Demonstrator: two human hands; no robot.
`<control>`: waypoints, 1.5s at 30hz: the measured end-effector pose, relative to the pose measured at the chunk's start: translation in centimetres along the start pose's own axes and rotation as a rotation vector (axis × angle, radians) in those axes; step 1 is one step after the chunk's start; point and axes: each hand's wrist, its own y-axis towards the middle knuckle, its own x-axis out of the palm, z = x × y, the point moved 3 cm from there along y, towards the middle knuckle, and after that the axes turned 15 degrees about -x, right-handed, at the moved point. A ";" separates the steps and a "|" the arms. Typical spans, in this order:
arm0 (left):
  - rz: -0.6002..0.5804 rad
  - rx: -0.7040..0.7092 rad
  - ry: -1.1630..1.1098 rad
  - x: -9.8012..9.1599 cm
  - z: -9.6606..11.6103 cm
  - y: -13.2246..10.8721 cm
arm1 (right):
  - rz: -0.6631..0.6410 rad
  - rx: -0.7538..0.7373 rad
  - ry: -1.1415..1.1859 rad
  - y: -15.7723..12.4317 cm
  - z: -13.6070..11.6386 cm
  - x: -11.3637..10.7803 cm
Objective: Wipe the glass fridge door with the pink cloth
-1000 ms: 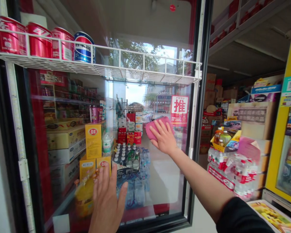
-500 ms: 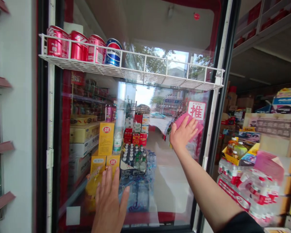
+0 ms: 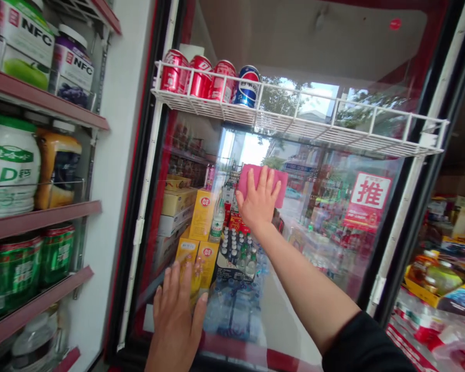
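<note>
Inside a fridge door, my right hand is spread over a pink cloth, pressing it to the glass pane. The cloth shows past the fingertips and to the right of the hand. Lower left, my left hand has its fingers stretched out and holds nothing. It is in front of the lower part of the pane; whether it touches the glass I cannot tell. Above both hands, a white wire rack crosses the door. Red cans and a blue can stand at its left end.
On the left, fridge shelves hold juice bottles, a white bottle and green cans. A red-and-white sticker is on the pane's right side. Packed bottles stand beyond the door; yellow boxes show in the glass.
My right hand has moved the pink cloth left across the glass, away from the sticker. The view has turned left, bringing in more shelves. My left hand remains low with fingers spread.
</note>
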 end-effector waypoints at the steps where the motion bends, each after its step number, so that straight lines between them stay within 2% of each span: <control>1: 0.000 -0.012 0.004 -0.1 -0.5 0.0 | -0.013 -0.034 0.025 0.6 -1.2 0.3; 10: -0.039 -0.095 0.053 -2.5 -4.4 0.4 | -0.098 -0.354 0.238 5.0 -12.2 3.7; 15: -0.013 -0.133 0.085 -3.8 -6.2 1.1 | -0.169 -0.516 0.349 5.7 -19.5 5.8; 17: -0.022 -0.143 0.110 -4.1 -6.9 1.2 | -0.168 -0.519 0.378 5.4 -21.3 6.4; 20: -0.029 -0.162 0.146 -4.2 -7.6 1.0 | -0.129 -0.518 0.387 4.7 -22.0 6.9; 24: -0.030 -0.156 0.151 -3.8 -6.6 0.8 | -0.147 -0.695 0.356 2.3 -19.6 6.4; 28: -0.017 -0.107 0.117 -3.4 -3.9 0.7 | -0.211 -0.755 0.327 -1.7 -15.3 5.2; 35: -0.062 -0.042 0.066 -2.4 1.0 -0.7 | -0.279 -0.740 0.276 -9.8 -6.5 2.4; 41: -0.133 -0.002 0.012 -1.8 4.9 -2.0 | -0.327 -0.635 0.230 -16.7 1.8 -0.3; 45: -0.181 0.004 -0.013 -1.2 6.7 -2.9 | -0.335 -0.573 0.202 -21.1 7.3 -1.7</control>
